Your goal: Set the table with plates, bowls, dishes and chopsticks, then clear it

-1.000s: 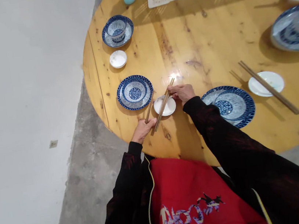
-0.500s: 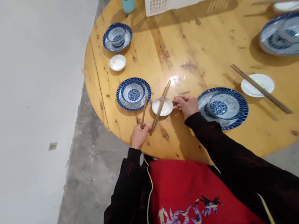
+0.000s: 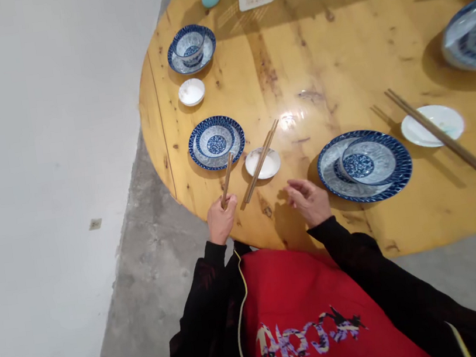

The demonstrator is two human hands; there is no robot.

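From my remote feed I'm taking the small white sauce dish (image 3: 263, 164) as the landmark. A pair of wooden chopsticks (image 3: 261, 160) lies across it, its long axis slanting from upper right to lower left, with the lower ends past the rim on the person's side.

The left hand (image 3: 222, 220) sits to the dish's lower left and is nearer those lower ends. Its fingers are clenched around a wooden chopstick (image 3: 227, 180) that points up and tilts away from the fist; I can't tell whether there's a second one behind it. The right hand (image 3: 308, 201) is to the dish's lower right, its fingers relaxed, loosely curled and holding nothing, apart from the pair.

Left of the dish is a blue-and-white plate stack (image 3: 216, 143); right of it is a larger blue-and-white plate stack (image 3: 364, 165). Both stand on a round wooden table (image 3: 316, 73). The lettering on the red apron (image 3: 308, 334) is too stylised for me to read, and I see no brands.
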